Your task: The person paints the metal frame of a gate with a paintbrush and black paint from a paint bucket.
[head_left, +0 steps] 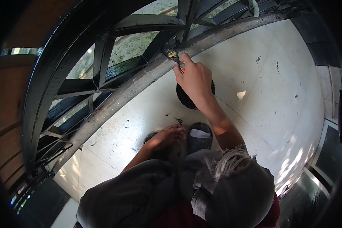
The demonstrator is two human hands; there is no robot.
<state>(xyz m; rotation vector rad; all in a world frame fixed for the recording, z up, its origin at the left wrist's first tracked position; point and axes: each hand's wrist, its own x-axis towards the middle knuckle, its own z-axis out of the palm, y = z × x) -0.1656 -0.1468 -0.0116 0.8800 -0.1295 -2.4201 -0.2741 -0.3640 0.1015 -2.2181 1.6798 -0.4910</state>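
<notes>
My right hand is closed around the handle of a paintbrush. The bristle end is dark with paint and meets the lower part of the black metal railing, just above the grey rail along the floor. Partly hidden under my right hand and wrist is a round black container; its contents do not show. My left hand hangs loosely near my feet, fingers a little bent and holding nothing.
Dark paint spots mark the pale tiled floor. My dark sandals and bent knees are close below my hands. A mossy concrete surface shows through the railing. A dark-paned frame stands at the right.
</notes>
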